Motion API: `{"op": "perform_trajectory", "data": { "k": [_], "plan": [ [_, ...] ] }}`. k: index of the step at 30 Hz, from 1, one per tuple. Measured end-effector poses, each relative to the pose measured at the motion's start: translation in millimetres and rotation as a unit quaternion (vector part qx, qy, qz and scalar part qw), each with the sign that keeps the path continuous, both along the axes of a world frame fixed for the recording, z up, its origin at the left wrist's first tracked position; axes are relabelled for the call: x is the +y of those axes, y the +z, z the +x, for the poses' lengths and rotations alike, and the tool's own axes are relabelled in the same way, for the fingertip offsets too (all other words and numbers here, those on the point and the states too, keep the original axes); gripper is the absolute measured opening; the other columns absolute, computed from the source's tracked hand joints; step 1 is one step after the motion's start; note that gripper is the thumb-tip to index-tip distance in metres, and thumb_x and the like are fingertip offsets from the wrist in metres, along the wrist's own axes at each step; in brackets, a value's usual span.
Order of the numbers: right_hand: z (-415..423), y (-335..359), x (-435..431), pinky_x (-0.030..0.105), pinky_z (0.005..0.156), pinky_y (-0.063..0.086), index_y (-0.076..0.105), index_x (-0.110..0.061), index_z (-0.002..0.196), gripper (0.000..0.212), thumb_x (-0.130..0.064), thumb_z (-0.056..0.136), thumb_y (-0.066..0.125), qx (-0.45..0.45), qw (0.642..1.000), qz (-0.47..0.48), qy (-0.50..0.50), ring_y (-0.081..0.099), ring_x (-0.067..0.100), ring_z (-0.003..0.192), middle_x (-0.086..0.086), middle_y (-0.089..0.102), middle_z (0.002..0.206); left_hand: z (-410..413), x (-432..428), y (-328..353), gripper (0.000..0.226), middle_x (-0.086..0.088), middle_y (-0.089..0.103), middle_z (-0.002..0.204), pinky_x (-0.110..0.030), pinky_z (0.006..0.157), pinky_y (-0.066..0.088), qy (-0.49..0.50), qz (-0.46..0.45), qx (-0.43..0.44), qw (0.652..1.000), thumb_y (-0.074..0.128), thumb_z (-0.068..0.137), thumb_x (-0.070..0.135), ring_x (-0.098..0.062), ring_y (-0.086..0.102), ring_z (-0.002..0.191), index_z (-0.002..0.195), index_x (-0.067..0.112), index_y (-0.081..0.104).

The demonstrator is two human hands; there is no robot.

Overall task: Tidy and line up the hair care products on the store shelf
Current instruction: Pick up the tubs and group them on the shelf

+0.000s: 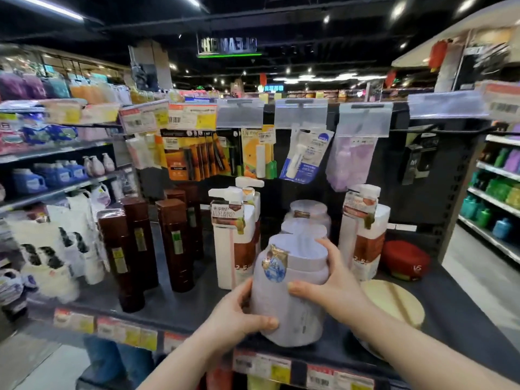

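A pale lilac jar (pixel 292 308) with a wide lid and a round blue label stands at the front of the dark shelf (pixel 180 308). My left hand (pixel 239 313) grips its lower left side, thumb across the front. My right hand (pixel 334 280) grips its right side and lid, fingers curled round. Two more lilac jars (pixel 305 228) line up behind it. White pump bottles (pixel 236 237) stand to the left and another white pump bottle (pixel 363 235) to the right. Several tall brown bottles (pixel 174 246) stand further left.
A round wooden disc (pixel 394 302) and a red pouch (pixel 405 260) lie at the shelf's right. Hanging packets (pixel 306 156) dangle from hooks above. White refill pouches (pixel 56 257) crowd the left. Price tags (pixel 261 364) line the shelf edge. An aisle opens at right.
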State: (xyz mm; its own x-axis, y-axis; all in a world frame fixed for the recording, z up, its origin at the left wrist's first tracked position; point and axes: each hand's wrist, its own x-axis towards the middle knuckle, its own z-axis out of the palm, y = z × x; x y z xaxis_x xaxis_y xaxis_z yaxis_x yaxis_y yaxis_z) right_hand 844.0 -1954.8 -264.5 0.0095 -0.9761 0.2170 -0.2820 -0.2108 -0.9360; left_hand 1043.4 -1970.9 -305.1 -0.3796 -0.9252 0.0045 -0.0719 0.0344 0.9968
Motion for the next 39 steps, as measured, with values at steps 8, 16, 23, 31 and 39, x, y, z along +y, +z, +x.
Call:
{"op": "perform_trajectory", "data": {
  "k": [8,16,23,31,39],
  "plan": [
    [0,-17,0,0.016,0.096,0.04,0.035,-0.057,0.117,0.088,-0.033,0.052,0.089,0.062,0.997,-0.029,-0.039,0.042,-0.007,0.121,-0.03,0.043,0.122,-5,-32,-28,0.082,0.017,0.067,0.113,-0.037,0.097,0.049,-0.014,-0.04,-0.099,0.994,0.089,0.034,0.031,-0.007,0.061,0.109,0.106,0.052,0.054],
    [-1,-13,6,0.004,0.095,0.036,0.025,-0.059,0.12,0.097,-0.023,0.058,0.088,0.086,0.996,-0.018,-0.02,0.035,-0.025,0.115,-0.031,0.037,0.127,-7,-35,-30,0.086,0.021,0.059,0.121,-0.039,0.102,0.044,-0.017,-0.082,-0.186,0.979,0.086,0.034,0.052,-0.011,0.052,0.119,0.102,0.068,0.035],
    [3,-41,23,0.021,0.106,0.03,0.01,-0.035,0.145,0.121,-0.035,0.053,0.089,0.071,0.996,0.013,-0.057,0.029,-0.003,0.131,-0.024,0.029,0.14,-8,-24,-15,0.086,0.031,0.052,0.12,-0.025,0.101,0.041,-0.018,-0.127,-0.165,0.978,0.08,0.043,0.042,0.001,0.049,0.119,0.11,0.063,0.031],
    [-6,-48,18,0.036,0.11,0.038,0.015,-0.051,0.131,0.106,-0.045,0.05,0.083,0.065,0.997,0.026,-0.043,0.037,-0.001,0.129,-0.03,0.035,0.134,-14,-16,-17,0.095,0.028,0.056,0.118,-0.031,0.097,0.046,0.04,-0.129,-0.192,0.972,0.078,0.042,0.051,-0.002,0.053,0.113,0.124,0.053,0.032],
    [-9,-41,16,0.034,0.111,0.036,0.016,-0.063,0.121,0.098,-0.034,0.057,0.085,0.064,0.996,0.051,-0.027,0.036,-0.004,0.127,-0.033,0.034,0.131,-17,-14,-17,0.094,0.03,0.051,0.119,-0.022,0.089,0.042,0.046,-0.125,-0.208,0.969,0.08,0.052,0.046,-0.001,0.049,0.114,0.13,0.05,0.027]
  ]
}}
